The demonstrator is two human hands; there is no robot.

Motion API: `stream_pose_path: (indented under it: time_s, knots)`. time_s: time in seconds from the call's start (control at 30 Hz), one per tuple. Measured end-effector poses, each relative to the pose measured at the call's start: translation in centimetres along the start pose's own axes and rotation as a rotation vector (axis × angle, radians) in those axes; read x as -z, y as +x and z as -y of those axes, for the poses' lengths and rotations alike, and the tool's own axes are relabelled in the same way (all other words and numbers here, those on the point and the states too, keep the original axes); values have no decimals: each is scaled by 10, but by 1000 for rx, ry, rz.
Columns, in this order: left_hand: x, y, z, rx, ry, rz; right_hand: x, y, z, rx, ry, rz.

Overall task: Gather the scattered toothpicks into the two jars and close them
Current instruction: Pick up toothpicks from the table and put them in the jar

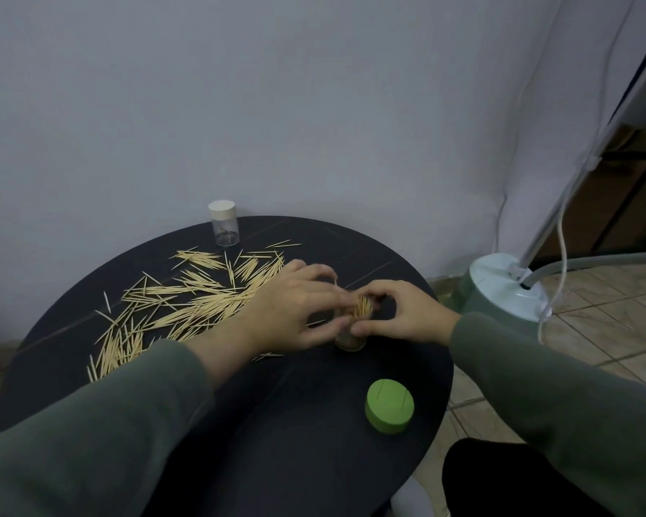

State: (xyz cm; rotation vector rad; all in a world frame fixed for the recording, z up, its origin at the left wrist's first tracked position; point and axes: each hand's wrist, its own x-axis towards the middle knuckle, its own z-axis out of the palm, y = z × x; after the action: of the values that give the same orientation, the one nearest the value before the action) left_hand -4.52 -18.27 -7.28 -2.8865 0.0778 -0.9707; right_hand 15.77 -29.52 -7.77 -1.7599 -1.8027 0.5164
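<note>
A clear open jar (351, 339) packed with upright toothpicks stands near the middle right of the round black table (276, 423). My right hand (403, 315) grips the jar from the right. My left hand (295, 307) touches its rim from the left, fingers on the toothpick tips; whether it pinches any is hidden. Its green lid (389, 405) lies flat nearer to me. A second clear jar (223, 223) with a white lid on stands at the table's far edge. Many loose toothpicks (187, 304) lie spread over the left half of the table.
A pale green appliance base (508, 289) with a hose and a pole stands on the tiled floor right of the table. A plain wall rises directly behind the table. My dark trouser leg (500, 479) shows at the bottom right.
</note>
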Motion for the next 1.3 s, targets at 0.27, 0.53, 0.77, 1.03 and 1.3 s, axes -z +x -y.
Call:
stream_pose_path:
  time_s: [0.27, 0.53, 0.77, 1.03, 1.3]
  knots:
    - [3, -1, -4, 251, -93, 17, 1, 1, 2, -17, -7, 14]
    - [-1, -4, -14, 152, -176, 16, 2, 1, 2, -15, -40, 15]
    - [1, -7, -6, 236, -31, 5, 1, 1, 4, -33, -37, 11]
    - [-4, -5, -11, 288, -128, -33, 2, 1, 4, -18, -41, 4]
    - [3, -6, 1, 556, -297, 130, 2, 1, 6, -38, -72, 10]
